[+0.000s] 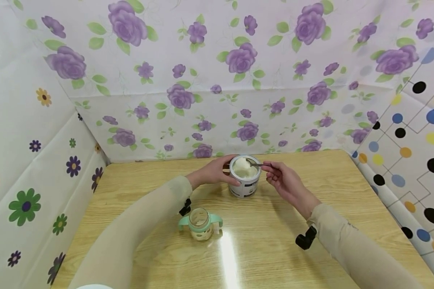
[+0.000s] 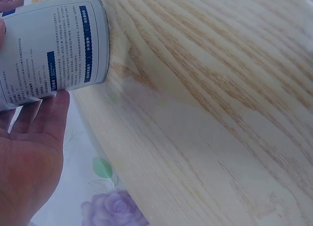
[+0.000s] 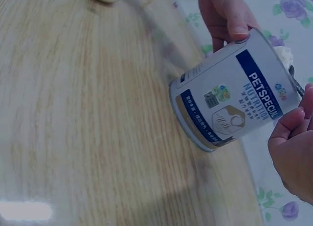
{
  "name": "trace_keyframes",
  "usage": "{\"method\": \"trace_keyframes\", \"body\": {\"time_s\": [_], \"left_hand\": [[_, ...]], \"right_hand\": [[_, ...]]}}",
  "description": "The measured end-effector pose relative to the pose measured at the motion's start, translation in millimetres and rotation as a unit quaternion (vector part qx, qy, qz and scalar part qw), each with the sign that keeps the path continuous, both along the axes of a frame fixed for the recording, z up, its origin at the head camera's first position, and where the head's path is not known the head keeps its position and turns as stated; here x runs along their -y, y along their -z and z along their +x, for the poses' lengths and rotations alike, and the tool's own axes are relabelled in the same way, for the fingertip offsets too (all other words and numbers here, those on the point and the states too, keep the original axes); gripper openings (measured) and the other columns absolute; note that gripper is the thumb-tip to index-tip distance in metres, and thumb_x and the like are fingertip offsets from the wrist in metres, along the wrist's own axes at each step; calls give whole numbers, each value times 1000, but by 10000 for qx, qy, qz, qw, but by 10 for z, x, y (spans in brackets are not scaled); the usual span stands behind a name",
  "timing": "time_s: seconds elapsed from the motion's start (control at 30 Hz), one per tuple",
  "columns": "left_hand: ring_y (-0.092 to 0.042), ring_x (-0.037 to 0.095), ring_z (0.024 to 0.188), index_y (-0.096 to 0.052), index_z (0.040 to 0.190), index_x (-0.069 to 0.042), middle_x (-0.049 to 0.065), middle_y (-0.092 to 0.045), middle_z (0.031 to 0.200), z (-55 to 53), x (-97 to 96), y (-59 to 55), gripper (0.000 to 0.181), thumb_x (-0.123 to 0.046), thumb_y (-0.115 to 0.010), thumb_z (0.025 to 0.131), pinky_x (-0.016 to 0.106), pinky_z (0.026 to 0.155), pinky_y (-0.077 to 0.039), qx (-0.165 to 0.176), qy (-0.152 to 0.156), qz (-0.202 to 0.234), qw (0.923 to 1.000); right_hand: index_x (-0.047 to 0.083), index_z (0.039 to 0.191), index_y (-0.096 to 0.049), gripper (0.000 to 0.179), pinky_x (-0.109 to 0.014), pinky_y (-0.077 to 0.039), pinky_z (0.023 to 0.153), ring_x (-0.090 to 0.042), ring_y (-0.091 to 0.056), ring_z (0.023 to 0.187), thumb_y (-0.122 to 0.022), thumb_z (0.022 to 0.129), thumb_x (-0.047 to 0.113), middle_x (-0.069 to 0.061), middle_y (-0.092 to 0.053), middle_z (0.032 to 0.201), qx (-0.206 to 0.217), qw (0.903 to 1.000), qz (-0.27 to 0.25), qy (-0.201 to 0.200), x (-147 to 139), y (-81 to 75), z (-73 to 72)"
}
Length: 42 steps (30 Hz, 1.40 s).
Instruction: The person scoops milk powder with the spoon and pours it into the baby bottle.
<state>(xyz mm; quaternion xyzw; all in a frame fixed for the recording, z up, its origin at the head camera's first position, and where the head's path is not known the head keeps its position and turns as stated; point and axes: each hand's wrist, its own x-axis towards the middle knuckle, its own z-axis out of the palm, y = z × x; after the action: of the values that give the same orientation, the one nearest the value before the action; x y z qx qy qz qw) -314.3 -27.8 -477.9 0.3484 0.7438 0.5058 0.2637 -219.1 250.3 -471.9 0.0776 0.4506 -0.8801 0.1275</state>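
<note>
Can [image 1: 246, 187]: standing toward the far side of the table [image 1: 275, 249], its open mouth showing white powder [image 1: 242, 166].
Left hand [image 1: 215, 170]: gripping the can's left side, thumb lying along the near wall.
Right hand [image 1: 285, 182]: pinching the spoon [image 1: 262, 164] by its handle at the can's right rim.
Cup [image 1: 201, 225]: sitting nearer and left, handles spreading both ways.
Handling: the can is probably feeling stiff, smooth, fairly weighty, best steadied around its wall; the light spoon is suiting a level handle hold, loose powder likely spilling easily.

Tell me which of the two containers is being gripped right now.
The white tin: the left hand grips its side. The green-handled bottle stands apart on the table, with no hand touching it.
</note>
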Motion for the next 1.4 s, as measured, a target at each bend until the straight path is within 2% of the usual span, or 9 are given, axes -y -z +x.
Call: {"method": "trace_keyframes", "body": {"time_s": [0.17, 0.53, 0.87, 1.2, 1.4], "left_hand": [[-53, 28, 140, -42, 164, -23, 5, -53, 152, -2, -5, -7, 90, -13, -90, 89, 48, 114, -50, 5, 10, -33, 10000], [-54, 29, 139, -42, 165, -23, 5, -53, 152, -72, -32, 32, 91, -13, -91, 88, 46, 113, -52, -26, 4, -49, 10000], [-55, 26, 139, -43, 164, -24, 3, -54, 151, -49, -11, 23, 89, -16, -91, 89, 41, 111, -53, -74, 27, -78, 9999], [-54, 26, 140, -44, 163, -24, 2, -53, 152, -39, 15, 36, 88, -17, -90, 90, 42, 112, -53, -9, 11, -57, 10000], [-55, 26, 138, -45, 162, -24, 3, -54, 150, -25, 25, 29, 86, -15, -90, 89, 42, 111, -53, -15, 34, 30, 10000]], "right_hand": [[5, 118, -72, 37, -21, -55, 76, -9, -64, 81, -38, 119, 19, -2, -79, 99, -108, 9999, 90, 26, -9, 10, 9], [6, 116, -73, 38, -21, -55, 76, -9, -64, 81, -38, 118, 18, -1, -80, 97, -188, 9997, 162, 56, -22, 4, -13], [6, 115, -74, 38, -21, -55, 76, -9, -65, 79, -39, 118, 18, -2, -80, 96, -244, 9995, 199, 12, -11, 11, -1], [6, 113, -75, 40, -22, -56, 75, -9, -65, 79, -38, 119, 18, -2, -80, 96, -146, 9997, 205, 15, -2, 15, 4], [5, 110, -77, 44, -23, -56, 75, -10, -66, 77, -36, 119, 18, -2, -81, 94, 19, 10000, -9, -19, 8, -12, -15]]}}
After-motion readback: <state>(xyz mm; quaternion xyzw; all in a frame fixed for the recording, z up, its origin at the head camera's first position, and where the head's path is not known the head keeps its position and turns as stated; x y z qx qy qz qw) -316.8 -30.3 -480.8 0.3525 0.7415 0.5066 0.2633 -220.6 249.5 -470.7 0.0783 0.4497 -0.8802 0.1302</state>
